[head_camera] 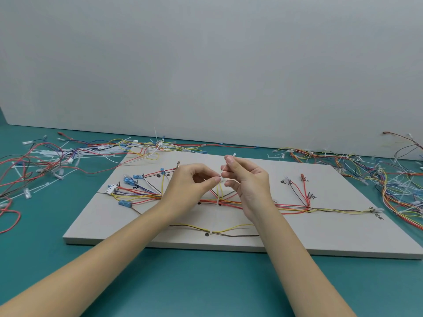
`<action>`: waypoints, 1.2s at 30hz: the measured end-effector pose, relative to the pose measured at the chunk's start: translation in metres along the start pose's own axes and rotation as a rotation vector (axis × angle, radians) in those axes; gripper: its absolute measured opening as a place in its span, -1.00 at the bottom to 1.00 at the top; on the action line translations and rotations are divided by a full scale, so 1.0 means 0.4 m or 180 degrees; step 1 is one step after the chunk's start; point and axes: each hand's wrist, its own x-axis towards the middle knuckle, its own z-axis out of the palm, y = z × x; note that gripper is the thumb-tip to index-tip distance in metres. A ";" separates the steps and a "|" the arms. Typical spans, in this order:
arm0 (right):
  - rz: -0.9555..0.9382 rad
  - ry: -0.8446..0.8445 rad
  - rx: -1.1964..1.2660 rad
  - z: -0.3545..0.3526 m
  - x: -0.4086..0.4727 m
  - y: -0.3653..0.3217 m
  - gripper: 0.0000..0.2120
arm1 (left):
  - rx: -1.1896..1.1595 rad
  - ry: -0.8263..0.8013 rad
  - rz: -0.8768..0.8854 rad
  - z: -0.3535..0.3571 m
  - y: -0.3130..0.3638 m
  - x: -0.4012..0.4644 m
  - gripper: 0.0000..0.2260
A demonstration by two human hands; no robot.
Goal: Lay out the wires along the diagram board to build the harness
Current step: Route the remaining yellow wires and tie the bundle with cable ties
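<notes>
Above board (343,236): left hand (187,184) and right hand (247,179) pinching cable tie (220,177), apparently to bind wires (229,202).

Handwritten labels (286,182) on the board were too small to read; the wire piles (402,179) ran past both edges.

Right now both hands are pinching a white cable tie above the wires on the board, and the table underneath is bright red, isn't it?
Not quite: the table is teal, not red, as the head view shows. The rest holds: the left hand and right hand pinch a white cable tie above the wires on the board.
</notes>
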 end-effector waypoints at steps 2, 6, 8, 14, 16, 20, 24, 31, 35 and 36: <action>0.0038 -0.0038 -0.0034 0.000 0.000 -0.001 -0.91 | 0.0043 -0.0007 -0.0043 0.004 -0.004 -0.002 -0.96; 0.0116 -0.0180 -0.0104 -0.002 0.002 -0.004 -0.91 | -0.0001 -0.0067 -0.0140 0.003 -0.009 -0.001 -0.96; 0.0131 -0.0183 -0.0181 -0.002 0.003 -0.004 -0.91 | -0.0037 -0.0104 -0.0156 0.003 -0.010 -0.002 -0.97; 0.0087 -0.0209 -0.0194 -0.003 0.007 0.001 -0.88 | -0.0036 -0.0092 -0.0215 -0.003 -0.007 -0.001 -0.97; 0.0075 -0.0265 -0.0242 -0.004 0.008 0.005 -0.89 | -0.0107 -0.0055 -0.0271 -0.005 -0.007 0.001 -0.97; 0.0032 -0.0392 -0.0960 -0.002 0.008 0.019 -0.93 | -0.0152 0.0144 -0.0305 -0.002 -0.012 0.003 -0.94; -0.0155 -0.0521 -0.1404 -0.003 0.008 0.023 -0.91 | -0.0123 0.0198 -0.0317 -0.002 -0.017 0.004 -0.95; -0.0445 -0.0082 -0.1345 -0.035 0.030 0.003 -0.90 | 0.1267 -0.0064 0.0509 -0.012 -0.037 0.004 -0.82; -0.0290 -0.0093 -0.1558 -0.052 0.038 0.009 -0.91 | 0.2398 -0.0554 0.0747 0.006 -0.068 -0.003 -0.75; -0.0281 -0.0119 -0.1617 -0.054 0.039 0.011 -0.91 | 0.2489 -0.0571 0.0758 0.007 -0.072 -0.005 -0.75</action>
